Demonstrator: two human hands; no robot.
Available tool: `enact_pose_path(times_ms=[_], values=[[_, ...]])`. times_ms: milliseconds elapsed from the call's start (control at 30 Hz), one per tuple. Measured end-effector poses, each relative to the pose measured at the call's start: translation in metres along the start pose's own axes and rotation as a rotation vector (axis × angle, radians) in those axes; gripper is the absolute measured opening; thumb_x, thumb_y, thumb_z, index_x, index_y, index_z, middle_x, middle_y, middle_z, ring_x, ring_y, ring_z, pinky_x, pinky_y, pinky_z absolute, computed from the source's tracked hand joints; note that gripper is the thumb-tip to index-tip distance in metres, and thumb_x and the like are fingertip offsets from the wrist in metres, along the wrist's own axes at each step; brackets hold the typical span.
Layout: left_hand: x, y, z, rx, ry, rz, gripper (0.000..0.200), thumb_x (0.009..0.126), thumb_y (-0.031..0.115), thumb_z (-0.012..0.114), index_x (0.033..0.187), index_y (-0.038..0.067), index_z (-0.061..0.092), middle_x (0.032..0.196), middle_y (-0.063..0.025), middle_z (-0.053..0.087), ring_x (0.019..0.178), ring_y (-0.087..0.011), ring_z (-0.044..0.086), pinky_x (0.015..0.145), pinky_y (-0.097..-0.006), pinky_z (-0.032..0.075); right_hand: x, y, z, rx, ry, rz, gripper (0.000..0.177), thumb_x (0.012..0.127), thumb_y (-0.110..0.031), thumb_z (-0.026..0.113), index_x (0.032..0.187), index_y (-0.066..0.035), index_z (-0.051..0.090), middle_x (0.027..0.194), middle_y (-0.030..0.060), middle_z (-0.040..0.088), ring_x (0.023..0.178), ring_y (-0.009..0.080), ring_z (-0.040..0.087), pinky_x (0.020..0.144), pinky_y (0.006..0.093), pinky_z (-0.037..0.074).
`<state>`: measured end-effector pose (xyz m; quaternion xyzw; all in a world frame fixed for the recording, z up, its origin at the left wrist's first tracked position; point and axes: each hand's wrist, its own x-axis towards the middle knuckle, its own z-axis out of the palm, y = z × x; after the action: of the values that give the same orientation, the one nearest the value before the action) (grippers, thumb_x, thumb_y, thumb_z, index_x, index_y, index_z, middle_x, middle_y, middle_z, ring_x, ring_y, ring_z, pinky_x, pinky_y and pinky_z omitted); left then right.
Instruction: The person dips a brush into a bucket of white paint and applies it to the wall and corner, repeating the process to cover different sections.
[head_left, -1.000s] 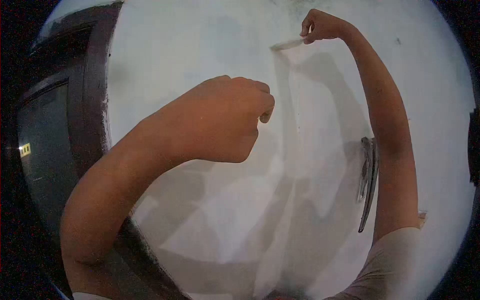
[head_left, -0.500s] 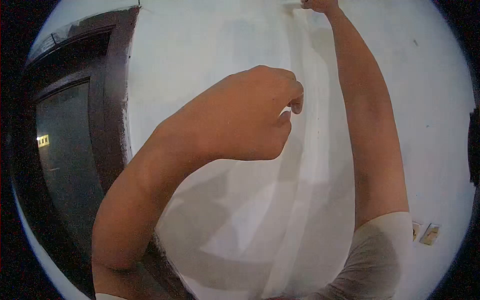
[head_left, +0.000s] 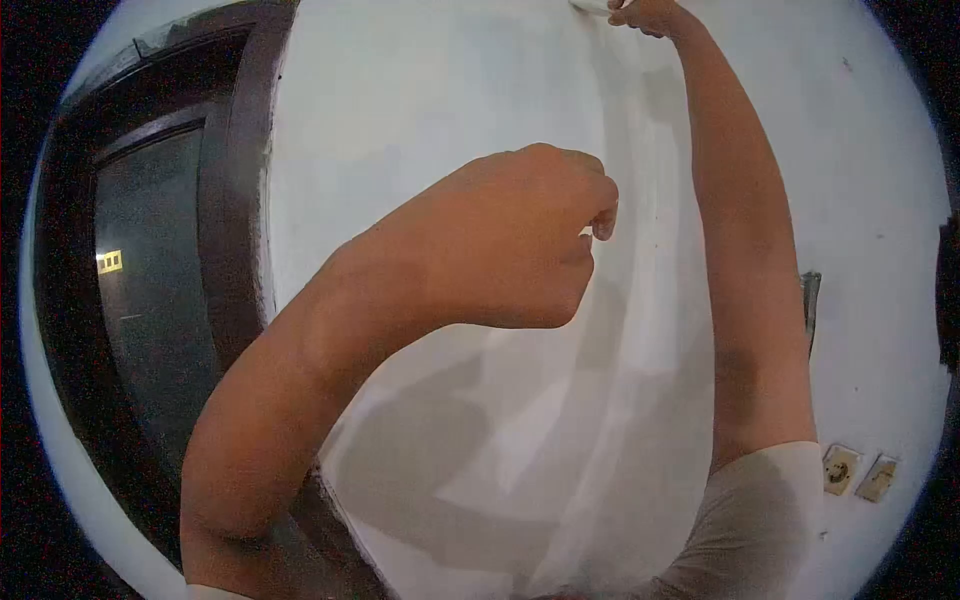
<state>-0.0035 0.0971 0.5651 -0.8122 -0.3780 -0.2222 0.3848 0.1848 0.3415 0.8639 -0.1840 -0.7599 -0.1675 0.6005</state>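
My right hand (head_left: 648, 16) is raised high at the top edge of the view, its fingers closed on a pale, flat tool (head_left: 592, 7) that lies against the white wall (head_left: 430, 90). Only part of that tool shows, as the frame cuts it off. Lower and nearer to the camera, my left hand (head_left: 530, 240) is bent at the wrist with its back toward me. Its fingers curl toward the thumb, leaving a small gap; the palm is hidden, and I cannot tell what is in it.
A dark wooden door frame (head_left: 235, 160) with a glass panel (head_left: 155, 250) stands at the left. To the right, two sockets or switch plates (head_left: 841, 470) sit low on the wall. A narrow grey object (head_left: 811, 300) shows partly behind my right forearm. Arm shadows cross the wall.
The view has shifted slightly, so the door frame sits further right. My right hand shows lower in the frame, with more of the pale tool visible. My left hand keeps its curled pose.
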Motion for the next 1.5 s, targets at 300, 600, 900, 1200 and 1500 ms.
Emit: enact_pose_path(times_ms=[300, 600, 900, 1200, 1500], values=[[-0.008, 0.017, 0.021, -0.044, -0.067, -0.039, 0.017, 0.082, 0.002, 0.059, 0.1, 0.001, 0.062, 0.101, -0.0159, 0.064, 0.099, -0.0374, 0.062, 0.091, -0.0474, 0.05, -0.078, -0.041, -0.029, -0.263, -0.569, 0.111, 0.03, 0.073, -0.013, 0.086, 0.1, -0.004, 0.075, 0.074, 0.0093, 0.069, 0.059, 0.016, 0.058, 0.049, 0.0307, 0.047], [-0.016, 0.035, 0.007, -0.106, -0.109, -0.031, 0.016, 0.082, 0.003, 0.06, 0.098, 0.001, 0.062, 0.102, -0.0156, 0.064, 0.098, -0.0375, 0.062, 0.089, -0.0473, 0.051, -0.117, -0.06, -0.036, -0.374, -0.504, -0.087, 0.019, 0.074, -0.01, 0.08, 0.091, -0.004, 0.075, 0.06, 0.0028, 0.061, 0.045, 0.0089, 0.048, 0.039, 0.0263, 0.036], [-0.039, 0.033, -0.016, -0.106, -0.078, -0.021, 0.016, 0.082, 0.003, 0.06, 0.098, 0.0, 0.061, 0.1, -0.0164, 0.064, 0.097, -0.0374, 0.062, 0.086, -0.0477, 0.051, -0.03, -0.063, -0.01, -0.51, -0.124, -0.304, 0.018, 0.064, -0.024, 0.086, 0.08, -0.017, 0.081, 0.086, 0.0104, 0.075, 0.085, 0.0258, 0.07, 0.077, 0.0387, 0.056], [-0.063, 0.03, -0.019, -0.157, 0.011, -0.038, 0.018, 0.081, 0.002, 0.061, 0.099, 0.0, 0.061, 0.099, -0.0171, 0.063, 0.097, -0.0377, 0.062, 0.086, -0.0481, 0.05, -0.004, -0.027, 0.029, -0.367, 0.8, -0.389, 0.018, 0.072, -0.018, 0.081, 0.081, -0.005, 0.074, 0.087, 0.0143, 0.072, 0.081, 0.0292, 0.068, 0.072, 0.0433, 0.055], [-0.132, 0.08, 0.03, -0.417, -0.027, -0.16, 0.027, 0.084, 0.005, 0.064, 0.11, 0.003, 0.062, 0.112, -0.0186, 0.063, 0.11, -0.0386, 0.059, 0.095, -0.0469, 0.047, -0.173, -0.085, 0.014, -0.222, -0.405, 0.094, 0.011, 0.072, -0.008, 0.076, 0.079, 0.0, 0.071, 0.07, 0.0108, 0.068, 0.063, 0.0224, 0.063, 0.059, 0.0364, 0.053]])
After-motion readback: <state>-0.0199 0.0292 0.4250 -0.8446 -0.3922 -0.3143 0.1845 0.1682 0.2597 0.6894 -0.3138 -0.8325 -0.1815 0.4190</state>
